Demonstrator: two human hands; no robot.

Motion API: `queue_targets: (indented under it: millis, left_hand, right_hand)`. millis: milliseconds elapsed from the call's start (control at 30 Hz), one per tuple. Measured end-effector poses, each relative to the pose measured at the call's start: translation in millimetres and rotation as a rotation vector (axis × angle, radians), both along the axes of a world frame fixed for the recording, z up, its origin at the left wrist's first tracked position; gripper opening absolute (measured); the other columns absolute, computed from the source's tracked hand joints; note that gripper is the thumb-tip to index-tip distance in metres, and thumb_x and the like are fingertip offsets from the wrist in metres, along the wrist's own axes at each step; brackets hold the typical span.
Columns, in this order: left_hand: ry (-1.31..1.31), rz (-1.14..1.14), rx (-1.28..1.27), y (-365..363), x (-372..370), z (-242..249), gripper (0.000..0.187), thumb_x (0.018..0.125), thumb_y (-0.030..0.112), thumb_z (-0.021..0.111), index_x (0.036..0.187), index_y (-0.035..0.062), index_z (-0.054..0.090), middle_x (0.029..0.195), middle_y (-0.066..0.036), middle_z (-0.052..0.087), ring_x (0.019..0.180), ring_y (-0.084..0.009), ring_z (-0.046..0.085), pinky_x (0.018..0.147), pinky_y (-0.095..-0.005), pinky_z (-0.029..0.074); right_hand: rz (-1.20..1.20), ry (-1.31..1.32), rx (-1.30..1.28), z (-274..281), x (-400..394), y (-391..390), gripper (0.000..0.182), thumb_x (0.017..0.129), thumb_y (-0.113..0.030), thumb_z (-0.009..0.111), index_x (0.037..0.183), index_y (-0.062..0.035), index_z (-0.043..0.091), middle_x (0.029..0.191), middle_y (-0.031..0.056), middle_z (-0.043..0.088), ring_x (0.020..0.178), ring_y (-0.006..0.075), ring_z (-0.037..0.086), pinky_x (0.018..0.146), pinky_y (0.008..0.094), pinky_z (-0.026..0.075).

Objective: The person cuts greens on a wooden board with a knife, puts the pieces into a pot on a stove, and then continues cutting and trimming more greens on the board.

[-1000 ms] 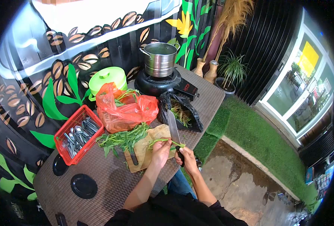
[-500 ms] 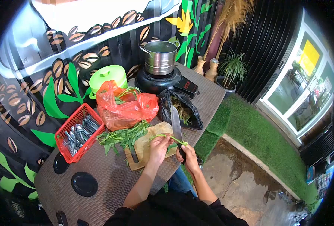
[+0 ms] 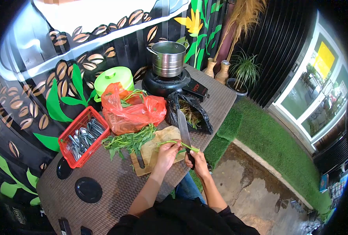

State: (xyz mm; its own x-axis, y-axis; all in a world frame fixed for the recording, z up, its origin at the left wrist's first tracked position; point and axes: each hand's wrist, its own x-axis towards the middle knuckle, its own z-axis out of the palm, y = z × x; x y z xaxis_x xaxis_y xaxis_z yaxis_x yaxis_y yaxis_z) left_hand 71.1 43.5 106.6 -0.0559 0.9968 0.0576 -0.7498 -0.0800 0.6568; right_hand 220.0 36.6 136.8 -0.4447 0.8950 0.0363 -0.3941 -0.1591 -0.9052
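Observation:
My left hand (image 3: 167, 154) is closed on a thin green leafy-vegetable stem (image 3: 185, 145) above the right end of the wooden cutting board (image 3: 147, 152). My right hand (image 3: 199, 164) grips the black handle of a kitchen knife (image 3: 183, 127), its blade pointing up and away from me. The stem runs across the knife near the base of the blade, and its pale cut end sticks out past my right thumb. A pile of leafy green stems (image 3: 129, 141) lies at the board's left edge.
Behind the board sit a red plastic bag (image 3: 133, 113) of greens and a black plastic bag (image 3: 197, 117) with trimmings. A steel pot (image 3: 167, 60) stands on a portable stove (image 3: 162, 85). A red basket (image 3: 67, 153) of cutlery and black round lids (image 3: 88, 190) are at left.
The stem's cut end reaches slightly further right past my right thumb. Both hands stay almost in place, and the whole view has shifted a little.

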Motion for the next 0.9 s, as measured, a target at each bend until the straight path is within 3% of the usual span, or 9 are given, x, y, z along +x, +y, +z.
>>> queue_targets:
  millis: [400,600,800,900]
  left_hand:
    - [0.076,-0.097,0.001,3,-4,5,0.013,0.086,0.007,0.061,0.096,-0.0016,0.061,0.089,-0.006,0.062,0.081,-0.0147,0.057,0.077,-0.0273,0.047]
    - [0.013,-0.086,-0.029,4,-7,9,0.017,0.085,0.003,0.061,0.1,-0.0035,0.059,0.091,-0.008,0.062,0.084,-0.0139,0.058,0.077,-0.0272,0.047]
    - [0.007,-0.039,0.013,2,-12,15,0.023,0.087,0.004,0.058,0.108,-0.0021,0.055,0.093,-0.01,0.062,0.084,-0.016,0.06,0.077,-0.0289,0.05]
    - [-0.109,-0.039,-0.035,1,-15,11,0.018,0.088,0.007,0.057,0.105,-0.0015,0.057,0.092,-0.01,0.062,0.083,-0.0168,0.061,0.077,-0.0302,0.052]
  right_hand:
    - [0.055,-0.047,-0.008,4,5,2,0.019,0.095,-0.02,0.042,0.089,-0.0038,0.051,0.055,-0.0019,0.039,0.046,0.0068,0.035,0.042,0.0218,0.027]
    - [0.037,0.058,-0.123,2,1,5,0.018,0.095,-0.019,0.043,0.092,-0.0031,0.051,0.056,-0.0008,0.039,0.045,0.0069,0.034,0.041,0.021,0.027]
    - [0.046,0.061,-0.079,2,2,7,0.018,0.095,-0.017,0.041,0.086,-0.0035,0.048,0.055,-0.0005,0.038,0.045,0.007,0.034,0.041,0.0209,0.027]
    - [0.02,0.064,-0.088,7,4,7,0.019,0.095,-0.017,0.041,0.082,-0.0039,0.047,0.055,-0.0007,0.038,0.046,0.0069,0.034,0.041,0.0208,0.027]
